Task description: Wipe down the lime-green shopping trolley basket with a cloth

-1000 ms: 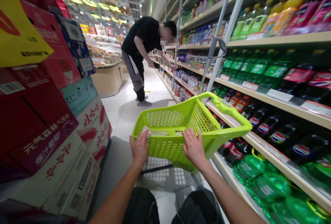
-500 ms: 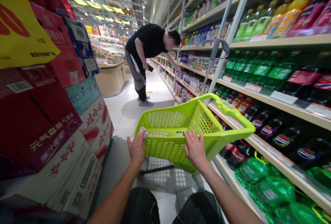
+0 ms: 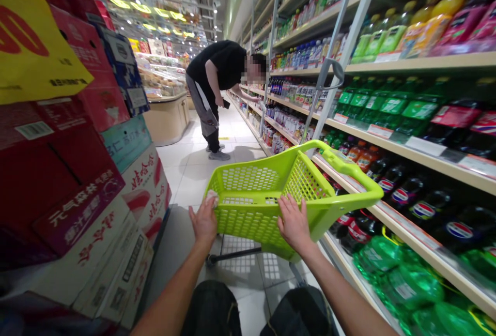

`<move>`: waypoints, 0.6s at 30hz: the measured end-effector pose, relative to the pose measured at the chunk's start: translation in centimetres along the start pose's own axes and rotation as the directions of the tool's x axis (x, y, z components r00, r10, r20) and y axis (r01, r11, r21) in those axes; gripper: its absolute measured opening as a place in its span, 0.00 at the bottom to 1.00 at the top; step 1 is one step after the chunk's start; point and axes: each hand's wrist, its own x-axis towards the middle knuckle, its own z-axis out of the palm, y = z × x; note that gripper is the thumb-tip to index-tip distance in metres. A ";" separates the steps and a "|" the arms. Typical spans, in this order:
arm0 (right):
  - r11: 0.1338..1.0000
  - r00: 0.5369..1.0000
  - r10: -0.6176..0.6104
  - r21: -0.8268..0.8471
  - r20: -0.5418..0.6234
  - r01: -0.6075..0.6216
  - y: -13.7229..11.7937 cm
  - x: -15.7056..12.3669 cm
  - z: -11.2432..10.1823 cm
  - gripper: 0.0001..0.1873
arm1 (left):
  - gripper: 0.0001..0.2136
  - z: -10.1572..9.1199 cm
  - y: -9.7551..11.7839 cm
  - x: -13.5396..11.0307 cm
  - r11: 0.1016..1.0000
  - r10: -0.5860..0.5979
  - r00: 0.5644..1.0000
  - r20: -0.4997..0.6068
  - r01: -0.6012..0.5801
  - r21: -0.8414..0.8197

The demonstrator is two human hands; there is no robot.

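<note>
A lime-green plastic shopping cart [image 3: 248,217] stands side-on before me, its perforated basket holding nothing that I can see. At the basket's left corner my left hand [image 3: 204,222] presses a crumpled whitish cloth [image 3: 212,197] against the rim. Its fingers are closed on the cloth and the thumb sticks out to the left. My right hand [image 3: 294,224] grips the near rim farther right, with fingertips hooked over the top edge. The cart's handle [image 3: 349,168] is at the right, untouched by either hand.
Shelves of drink bottles [image 3: 422,101] line the right side. Stacked drink cartons [image 3: 73,170] with a yellow sign [image 3: 34,41] rise close on the left. Ahead in the aisle, a bent-over person [image 3: 219,77] in black reaches toward the shelf. Behind stands a display counter [image 3: 165,119].
The person ahead has drawn their reaching hand back from the shelf and their upper body has shifted slightly left. My hands and the cart stay almost where they were.
</note>
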 end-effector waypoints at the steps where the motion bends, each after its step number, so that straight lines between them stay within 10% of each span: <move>1: 1.000 1.000 0.002 -0.004 0.000 -0.002 0.0 0.0 0.0 0.24 | 0.18 0.3 1.1 -0.2 0.998 0.058 0.998 0.024 -0.057 -0.026; 6: 0.999 1.000 -0.024 -0.033 0.009 0.024 0.2 -0.1 -0.2 0.24 | 0.20 1.4 5.7 -1.0 0.952 0.292 0.952 0.092 -0.279 -0.127; 13: 1.000 1.000 -0.004 -0.022 0.004 0.004 0.3 -0.2 -0.1 0.24 | 0.18 0.1 2.0 -0.4 0.997 0.060 0.997 0.042 -0.058 -0.041; 18: 1.000 1.000 -0.009 -0.027 0.022 0.010 0.3 -0.2 -0.4 0.24 | 0.20 1.5 8.2 -1.6 0.926 0.357 0.926 0.121 -0.333 -0.181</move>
